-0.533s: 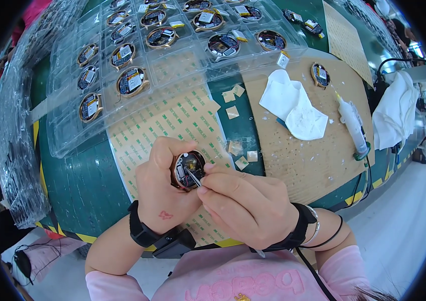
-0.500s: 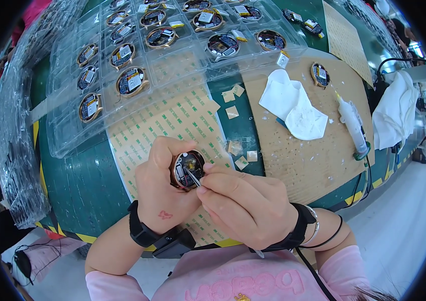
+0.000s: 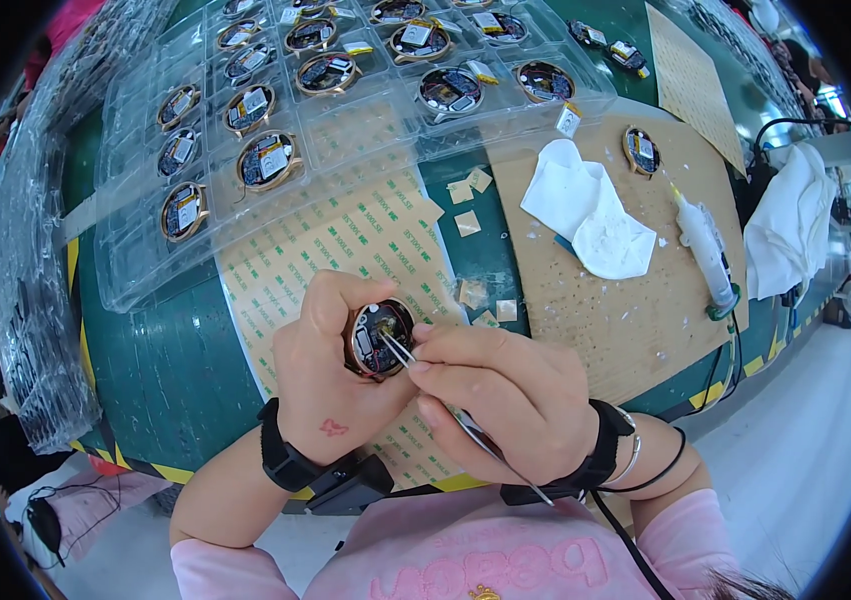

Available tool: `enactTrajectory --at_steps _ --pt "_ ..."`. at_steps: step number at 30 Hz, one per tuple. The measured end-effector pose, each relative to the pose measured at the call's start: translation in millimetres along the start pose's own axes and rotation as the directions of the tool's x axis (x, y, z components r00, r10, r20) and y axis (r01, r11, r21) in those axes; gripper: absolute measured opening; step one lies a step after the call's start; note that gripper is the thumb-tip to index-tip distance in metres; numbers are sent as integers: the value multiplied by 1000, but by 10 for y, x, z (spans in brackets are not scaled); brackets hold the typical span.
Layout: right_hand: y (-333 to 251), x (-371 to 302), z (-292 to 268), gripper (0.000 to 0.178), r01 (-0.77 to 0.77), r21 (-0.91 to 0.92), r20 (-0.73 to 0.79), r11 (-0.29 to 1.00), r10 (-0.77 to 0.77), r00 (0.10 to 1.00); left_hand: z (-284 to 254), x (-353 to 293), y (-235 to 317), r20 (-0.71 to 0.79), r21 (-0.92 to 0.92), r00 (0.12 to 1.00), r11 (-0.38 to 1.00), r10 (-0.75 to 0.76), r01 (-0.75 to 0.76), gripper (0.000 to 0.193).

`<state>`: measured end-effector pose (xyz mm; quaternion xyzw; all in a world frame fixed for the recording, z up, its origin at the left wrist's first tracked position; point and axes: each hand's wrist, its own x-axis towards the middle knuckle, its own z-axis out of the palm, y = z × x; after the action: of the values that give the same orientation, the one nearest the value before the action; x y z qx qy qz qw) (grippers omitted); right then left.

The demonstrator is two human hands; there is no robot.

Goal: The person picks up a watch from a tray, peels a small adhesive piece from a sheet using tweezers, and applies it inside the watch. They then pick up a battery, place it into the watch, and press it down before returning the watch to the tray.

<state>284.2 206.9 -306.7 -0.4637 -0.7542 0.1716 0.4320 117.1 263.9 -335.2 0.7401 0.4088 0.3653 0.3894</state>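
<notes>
My left hand (image 3: 323,365) is closed around an opened round watch case (image 3: 370,332) with a gold rim, tilted so its circuit board faces up. In my right hand (image 3: 510,395) is a pair of metal tweezers (image 3: 400,350), pinched between thumb and fingers. Their two tips reach into the case near the middle of the board; whether they grip a part there is too small to tell. Under both hands lies a sheet of adhesive backing paper (image 3: 345,250), printed in green.
A clear plastic tray (image 3: 345,150) with several opened watch cases spans the back. On the right, a brown cardboard sheet (image 3: 585,340) carries white cloths (image 3: 585,210), one watch case (image 3: 641,150) and a glue gun (image 3: 703,250). Small adhesive squares (image 3: 467,223) lie between.
The tweezers' arms now show apart, where they looked nearly together before, and more of their back end shows. My right hand has turned slightly; my left stays around the watch case.
</notes>
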Motion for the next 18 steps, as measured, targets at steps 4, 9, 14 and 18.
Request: enactTrajectory --at_steps 4,9,14,18 --pt "4 4 -4 19 -20 26 30 999 19 999 -28 11 8 20 17 1000 1000 20 -20 48" --pt "32 -6 13 20 -15 40 28 999 14 1000 -16 1 -24 13 23 1000 999 24 -24 49" --pt "37 -26 49 21 50 -3 16 999 -50 999 -8 -16 -15 12 21 1000 1000 10 -11 48" --pt "28 -51 95 21 130 -86 10 988 -129 992 8 -4 -6 3 44 1000 999 23 -23 47"
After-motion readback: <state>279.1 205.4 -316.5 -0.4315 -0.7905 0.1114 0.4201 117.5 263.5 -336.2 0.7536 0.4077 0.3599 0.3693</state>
